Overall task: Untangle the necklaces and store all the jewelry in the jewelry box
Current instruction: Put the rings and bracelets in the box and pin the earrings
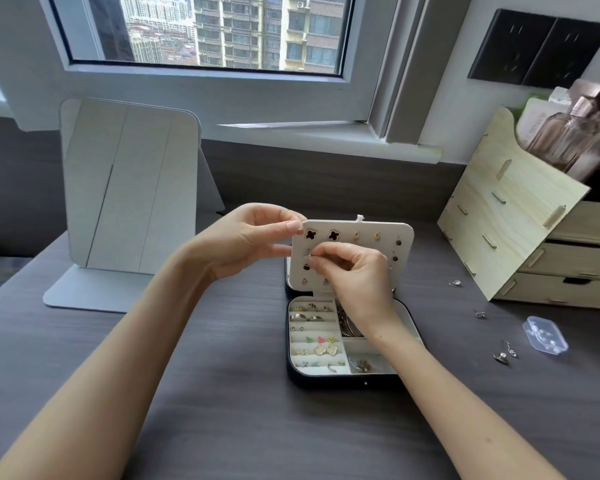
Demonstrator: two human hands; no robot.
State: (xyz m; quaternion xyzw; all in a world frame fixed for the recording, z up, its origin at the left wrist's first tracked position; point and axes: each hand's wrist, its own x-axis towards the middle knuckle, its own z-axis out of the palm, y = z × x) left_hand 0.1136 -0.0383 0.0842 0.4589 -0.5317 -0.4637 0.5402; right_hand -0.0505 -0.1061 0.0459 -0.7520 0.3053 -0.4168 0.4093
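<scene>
The dark jewelry box (340,379) lies open on the table, its white tray holding rings, studs and a chain. Its white earring panel (392,230) stands upright with several earrings pinned in it. My left hand (246,237) pinches the panel's top left corner. My right hand (350,271) pinches a small earring (310,255) against the panel's left side and hides the panel's middle. Loose earrings lie on the table to the right: one (456,283) near the organizer, one (479,314) below it, and a pair (504,353) further forward.
A small clear plastic case (544,333) lies right of the box. A wooden drawer organizer (520,233) with bottles fills the right side. A white standing mirror (129,188) is at the left, with the window behind.
</scene>
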